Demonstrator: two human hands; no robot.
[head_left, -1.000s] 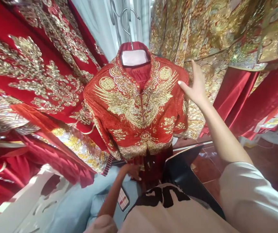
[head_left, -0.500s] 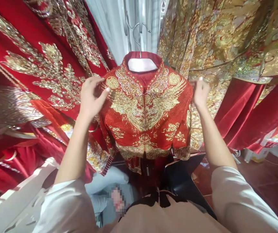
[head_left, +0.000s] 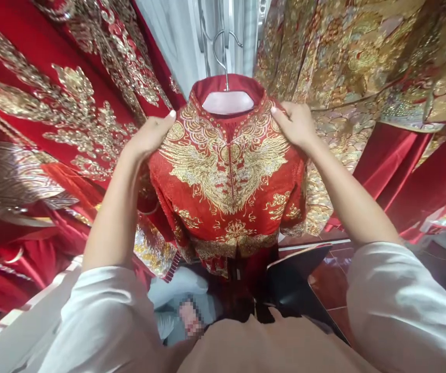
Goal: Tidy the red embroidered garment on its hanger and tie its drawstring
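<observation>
A red jacket [head_left: 207, 191] with gold embroidery and a stand-up collar hangs in front of me on a hanger [head_left: 227, 102] with a metal hook. My left hand [head_left: 153, 133] grips its shoulder on the left, thumb on the front and fingers behind the cloth. On the opposite shoulder, my right hand [head_left: 296, 124] holds the fabric the same way, thumb near the collar. The fingers of both hands are partly hidden behind the jacket.
Red cloth with gold sequin work [head_left: 75, 103] hangs at the left, gold embroidered garments [head_left: 347, 67] at the right. A dark panel [head_left: 301, 274] stands below the jacket. A white slatted piece [head_left: 32, 311] is at lower left, near a person in pale clothes [head_left: 176, 285].
My right hand has moved inward from the sleeve's outer edge onto the shoulder and grips it. My left hand has shifted up and closed on its shoulder. The jacket is slightly nearer and higher.
</observation>
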